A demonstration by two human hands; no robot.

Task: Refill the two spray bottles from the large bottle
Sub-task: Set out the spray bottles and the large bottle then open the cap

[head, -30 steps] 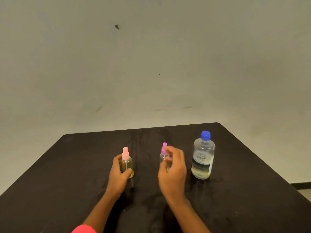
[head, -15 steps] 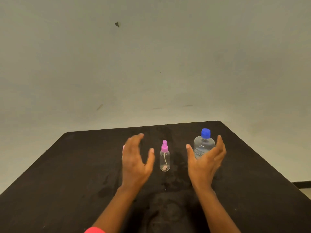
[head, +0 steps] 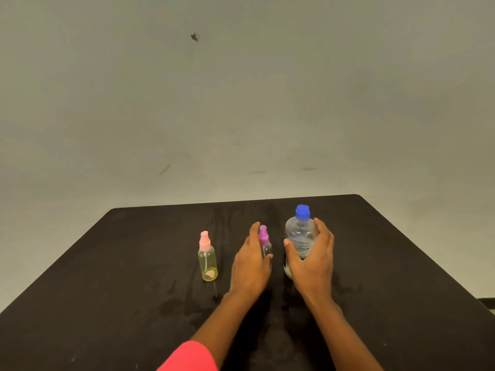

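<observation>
Now that the left hand has let go of it, the yellow spray bottle (head: 207, 259) stands alone on the left of the counter (head: 107, 303), pink cap on. I see that left hand (head: 250, 263) has shifted over to the clear spray bottle (head: 266, 248) with the purple cap, fingers straight alongside it and not closed, while the right hand (head: 312, 259), open in the air a moment ago, now curls round the large bottle (head: 298, 234). All three caps are on, so I judge pouring hasn't begun.
</observation>
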